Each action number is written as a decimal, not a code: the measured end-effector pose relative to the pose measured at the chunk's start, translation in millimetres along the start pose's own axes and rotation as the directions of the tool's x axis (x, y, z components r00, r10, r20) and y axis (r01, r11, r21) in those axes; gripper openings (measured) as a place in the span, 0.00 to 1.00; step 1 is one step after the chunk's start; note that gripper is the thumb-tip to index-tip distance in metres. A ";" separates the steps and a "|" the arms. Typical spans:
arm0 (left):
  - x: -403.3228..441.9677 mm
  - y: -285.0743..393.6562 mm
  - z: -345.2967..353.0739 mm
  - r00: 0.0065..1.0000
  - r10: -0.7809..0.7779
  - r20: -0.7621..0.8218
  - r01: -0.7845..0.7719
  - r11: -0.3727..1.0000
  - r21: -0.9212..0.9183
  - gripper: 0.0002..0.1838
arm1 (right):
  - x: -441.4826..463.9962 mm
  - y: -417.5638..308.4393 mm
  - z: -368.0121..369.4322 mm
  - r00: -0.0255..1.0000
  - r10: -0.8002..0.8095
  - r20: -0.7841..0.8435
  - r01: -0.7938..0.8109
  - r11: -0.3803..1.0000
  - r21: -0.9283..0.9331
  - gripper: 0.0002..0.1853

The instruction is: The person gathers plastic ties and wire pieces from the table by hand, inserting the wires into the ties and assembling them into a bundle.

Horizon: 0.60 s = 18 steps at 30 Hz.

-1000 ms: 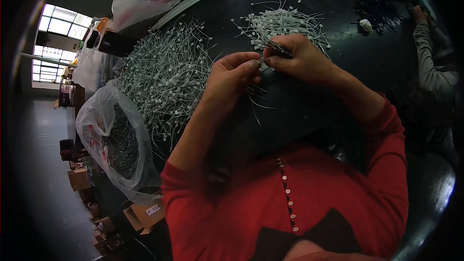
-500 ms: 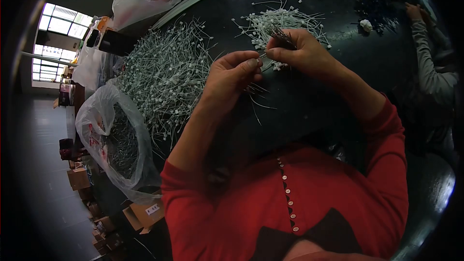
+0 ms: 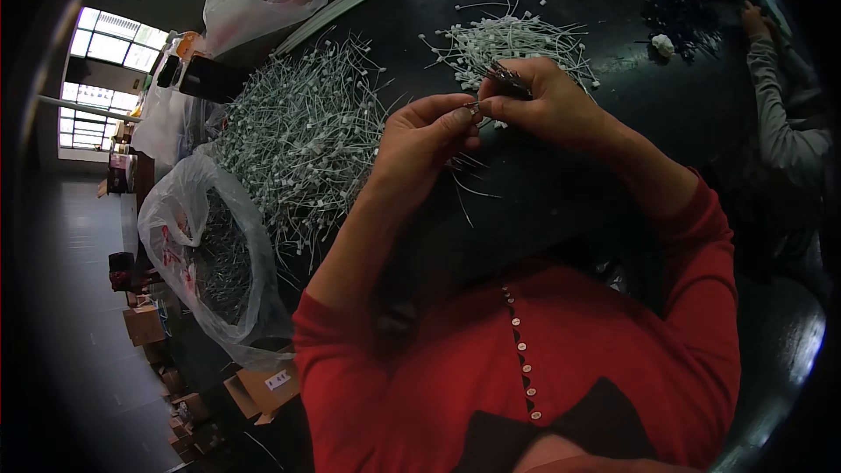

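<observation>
Your right hand [image 3: 547, 107] grips a dark bundle [image 3: 509, 79]. Your left hand [image 3: 422, 133] pinches a tiny piece [image 3: 474, 109], too small to identify.

There're 2 hands [image 3: 419, 137] [image 3: 550, 107], 2 stem piles [image 3: 302, 140] [image 3: 526, 41], 1 wire bdl [image 3: 508, 81] in R hand, 1 wht lump [image 3: 663, 45].

With 2 arms [image 3: 343, 256] angled inward, the left hand [image 3: 427, 133] and right hand [image 3: 550, 102] pinch close together.
</observation>
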<state>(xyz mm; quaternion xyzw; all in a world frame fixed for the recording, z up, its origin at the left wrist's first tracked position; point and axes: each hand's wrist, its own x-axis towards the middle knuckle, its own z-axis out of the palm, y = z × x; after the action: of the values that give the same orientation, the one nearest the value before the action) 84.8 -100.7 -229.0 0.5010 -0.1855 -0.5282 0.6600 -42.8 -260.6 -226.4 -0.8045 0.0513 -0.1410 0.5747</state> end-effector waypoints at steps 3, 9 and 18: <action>0.1 0.0 1.0 1.000 0.001 0.003 -0.001 1.000 0.004 0.10 | -0.5 1.5 2.8 1.000 -0.027 -0.014 0.027 1.000 0.012 0.06; 0.7 0.1 3.0 1.000 0.012 0.000 -0.012 1.000 0.016 0.09 | 0.8 4.4 2.1 0.999 -0.039 -0.010 0.039 0.999 0.019 0.07; -15.6 30.8 -18.0 0.993 0.111 -0.038 -0.100 0.969 0.226 0.09 | 1.1 -8.6 -7.6 0.987 0.113 -0.116 -0.097 0.986 0.136 0.10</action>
<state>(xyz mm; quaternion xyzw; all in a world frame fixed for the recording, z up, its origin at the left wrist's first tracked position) 108.7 -80.5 -205.8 0.5745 -0.2534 -0.4555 0.6310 -44.6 -264.9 -215.9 -0.7513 0.1197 -0.1629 0.6282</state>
